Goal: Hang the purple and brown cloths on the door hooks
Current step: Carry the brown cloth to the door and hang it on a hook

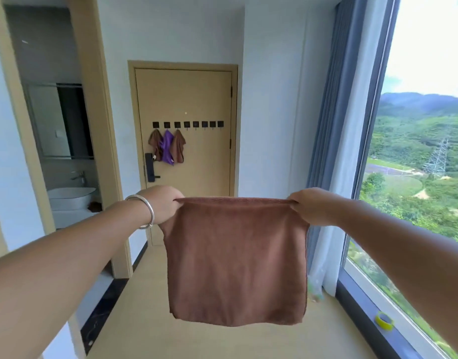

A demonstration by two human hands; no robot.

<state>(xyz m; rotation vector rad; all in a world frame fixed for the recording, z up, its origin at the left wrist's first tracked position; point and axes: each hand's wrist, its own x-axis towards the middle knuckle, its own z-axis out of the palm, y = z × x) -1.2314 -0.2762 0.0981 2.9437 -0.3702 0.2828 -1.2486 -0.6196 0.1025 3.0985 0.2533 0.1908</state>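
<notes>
A brown cloth (235, 260) hangs flat in front of me, stretched by its top edge. My left hand (161, 203), with a silver bangle on the wrist, grips the top left corner. My right hand (309, 206) grips the top right corner. Far ahead is a tan door (196, 99) with a row of several black hooks (187, 124). On the three leftmost hooks hang a brown cloth (155, 145), a purple cloth (167, 149) and another brown cloth (178, 147). The hooks to the right of them are bare.
A black lock handle (150, 168) sits on the door below the cloths. An open bathroom doorway with a basin (71, 196) is on the left. A large window with a blue curtain (334, 125) runs along the right; a yellow tape roll (384, 320) lies on its sill.
</notes>
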